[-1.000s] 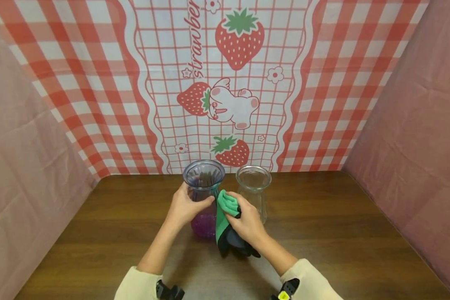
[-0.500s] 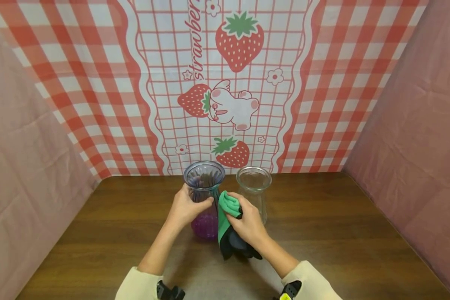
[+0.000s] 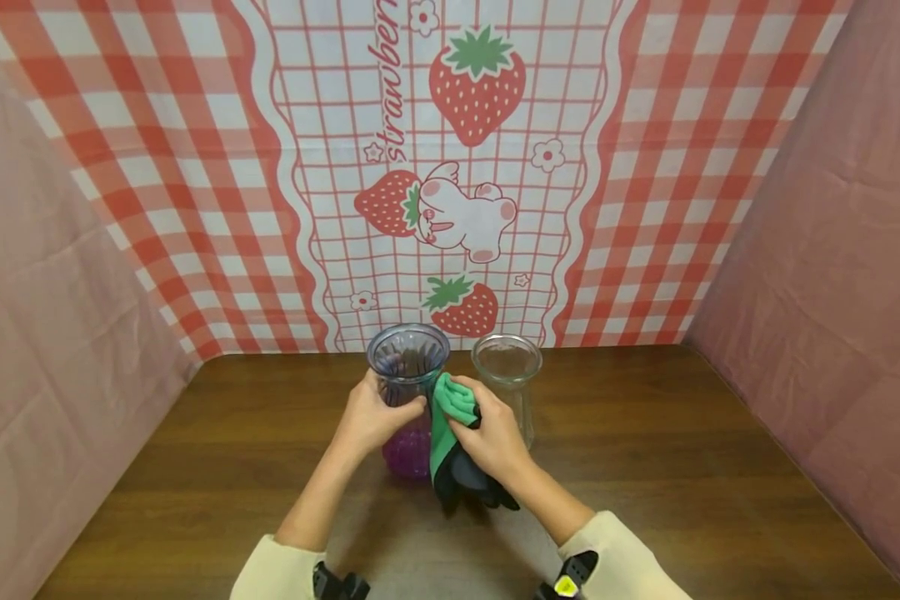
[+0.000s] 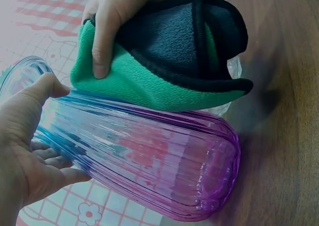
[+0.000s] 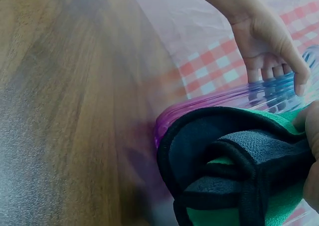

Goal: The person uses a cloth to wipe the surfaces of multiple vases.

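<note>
A ribbed glass vase, blue at the neck and purple at the base, stands upright on the table. My left hand grips it round the neck, thumb in front and fingers behind. My right hand holds a bunched cloth, green on one face and dark grey on the other with black edging. The cloth's green face lies against the vase's right side. Behind the right hand stands a clear glass vase, its lower part partly hidden by that hand.
The brown wooden table ends at a back curtain with red checks and strawberries. Pink cloth walls close off both sides.
The right hand and cloth dip slightly down, then come back up a little along the vase's side. The left hand keeps its grip and the vases stay in place.
</note>
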`<state>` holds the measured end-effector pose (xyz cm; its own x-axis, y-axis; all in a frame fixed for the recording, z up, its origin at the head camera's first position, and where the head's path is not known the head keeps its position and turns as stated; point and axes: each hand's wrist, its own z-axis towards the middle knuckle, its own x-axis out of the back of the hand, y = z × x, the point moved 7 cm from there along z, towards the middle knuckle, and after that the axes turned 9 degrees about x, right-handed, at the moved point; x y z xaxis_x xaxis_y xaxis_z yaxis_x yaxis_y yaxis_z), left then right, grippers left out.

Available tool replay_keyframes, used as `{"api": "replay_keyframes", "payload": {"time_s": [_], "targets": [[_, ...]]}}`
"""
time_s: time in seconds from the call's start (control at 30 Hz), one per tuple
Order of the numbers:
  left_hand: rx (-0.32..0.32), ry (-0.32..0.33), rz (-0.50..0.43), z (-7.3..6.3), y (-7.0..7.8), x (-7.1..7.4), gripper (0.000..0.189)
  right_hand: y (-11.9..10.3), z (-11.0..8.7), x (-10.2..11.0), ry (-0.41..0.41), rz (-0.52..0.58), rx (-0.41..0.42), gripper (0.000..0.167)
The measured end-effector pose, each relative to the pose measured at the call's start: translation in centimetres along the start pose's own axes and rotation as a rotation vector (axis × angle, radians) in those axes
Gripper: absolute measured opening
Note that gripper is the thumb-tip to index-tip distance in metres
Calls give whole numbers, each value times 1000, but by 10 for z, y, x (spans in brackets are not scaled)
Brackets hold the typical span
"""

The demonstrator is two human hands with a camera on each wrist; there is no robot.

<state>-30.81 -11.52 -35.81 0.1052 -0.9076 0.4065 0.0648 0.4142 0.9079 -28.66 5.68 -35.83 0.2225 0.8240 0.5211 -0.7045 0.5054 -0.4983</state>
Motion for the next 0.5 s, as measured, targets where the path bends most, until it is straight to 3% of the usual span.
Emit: {"api": "replay_keyframes", "payload": {"time_s": [0.33,0.5], "targets": [[-9,-15,8,1,0,0,60,9,-13,-7,-84,-80,-58,48],[7,-24,-3,1,-1,-1,69,11,-19,-9,-110,-109,-71,48]]}}
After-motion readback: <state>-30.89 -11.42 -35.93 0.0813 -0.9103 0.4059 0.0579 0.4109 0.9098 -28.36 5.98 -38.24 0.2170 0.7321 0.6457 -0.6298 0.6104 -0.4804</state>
